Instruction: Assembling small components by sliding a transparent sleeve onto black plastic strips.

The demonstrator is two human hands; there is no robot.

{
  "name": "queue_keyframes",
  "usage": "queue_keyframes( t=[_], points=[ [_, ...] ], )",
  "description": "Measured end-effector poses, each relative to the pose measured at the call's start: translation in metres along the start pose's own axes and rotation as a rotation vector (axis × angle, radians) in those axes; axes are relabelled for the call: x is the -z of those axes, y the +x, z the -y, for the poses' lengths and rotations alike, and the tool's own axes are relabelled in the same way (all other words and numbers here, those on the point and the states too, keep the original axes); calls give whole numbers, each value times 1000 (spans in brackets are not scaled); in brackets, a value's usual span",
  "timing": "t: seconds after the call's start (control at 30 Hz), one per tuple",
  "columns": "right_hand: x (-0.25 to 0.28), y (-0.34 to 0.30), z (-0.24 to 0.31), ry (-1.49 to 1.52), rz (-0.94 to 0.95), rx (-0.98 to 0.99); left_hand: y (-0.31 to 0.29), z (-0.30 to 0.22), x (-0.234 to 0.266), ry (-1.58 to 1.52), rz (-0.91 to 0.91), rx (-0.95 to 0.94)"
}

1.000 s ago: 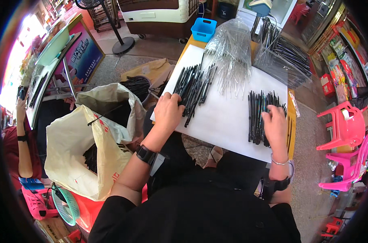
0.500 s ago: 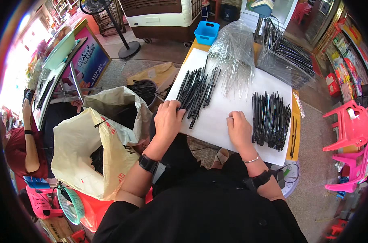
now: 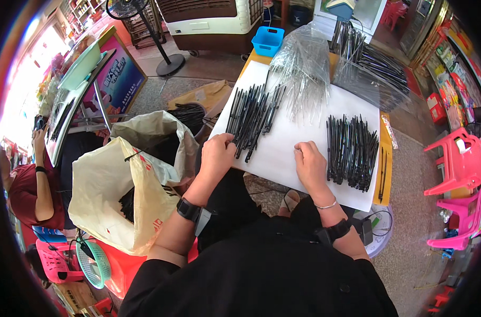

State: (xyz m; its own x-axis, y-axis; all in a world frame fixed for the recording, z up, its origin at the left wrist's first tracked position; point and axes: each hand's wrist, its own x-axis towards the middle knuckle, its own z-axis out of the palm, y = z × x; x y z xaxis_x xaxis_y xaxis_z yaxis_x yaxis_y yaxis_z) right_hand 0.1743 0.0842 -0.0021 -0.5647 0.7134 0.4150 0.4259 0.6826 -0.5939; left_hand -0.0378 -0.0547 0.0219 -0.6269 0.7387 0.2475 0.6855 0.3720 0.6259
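On the white board (image 3: 282, 158) lie two groups of thin black plastic sticks. My left hand (image 3: 217, 154) is at the board's left edge, beside the lower ends of the looser left pile (image 3: 251, 116). Its fingers are curled with thumb and forefinger together; whatever they may hold is hidden. Curled over the board's near part, my right hand (image 3: 310, 161) is closed, with nothing showing in it. Just right of it is a denser, more even row of black sticks (image 3: 352, 153). Clear, thin strands (image 3: 304, 68) in a transparent bag lie at the board's far side.
A blue basket (image 3: 268, 41) and a clear bag of black sticks (image 3: 375, 74) stand at the far edge. Two black sticks (image 3: 382, 174) lie on the yellow right border. Open whitish sacks (image 3: 108, 195) stand at left, near another person's arm (image 3: 42, 190). Pink chairs (image 3: 452, 164) are at right.
My left hand has drawn slightly back from the left pile, and its thumb has closed toward the forefinger. My right hand stays nearly in place. The whole view has shifted a little.
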Motion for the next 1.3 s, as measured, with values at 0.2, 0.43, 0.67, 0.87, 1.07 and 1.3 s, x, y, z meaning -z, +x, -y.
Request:
queue_keyframes(
  t=[0.2, 0.43, 0.67, 0.87, 1.07, 1.3],
  points=[
    [1, 0, 1, 6, 7, 17, -6, -9, 1, 155, 56, 27],
    [0, -2, -1, 24, -10, 14, 1, -6, 10, -64, 9, 123],
    [-2, -1, -2, 37, -25, 18, 0, -7, 21, -296, -99, 197],
    [2, -2, -4, 49, -16, -5, -9, -15, 31, -756, -73, 332],
    [1, 7, 11, 555, 104, -233, -15, -36, -9, -1085, 267, 338],
    [10, 32, 38, 859, 155, -516, -24, -55, -56, -949, 340, 141]
  ],
)
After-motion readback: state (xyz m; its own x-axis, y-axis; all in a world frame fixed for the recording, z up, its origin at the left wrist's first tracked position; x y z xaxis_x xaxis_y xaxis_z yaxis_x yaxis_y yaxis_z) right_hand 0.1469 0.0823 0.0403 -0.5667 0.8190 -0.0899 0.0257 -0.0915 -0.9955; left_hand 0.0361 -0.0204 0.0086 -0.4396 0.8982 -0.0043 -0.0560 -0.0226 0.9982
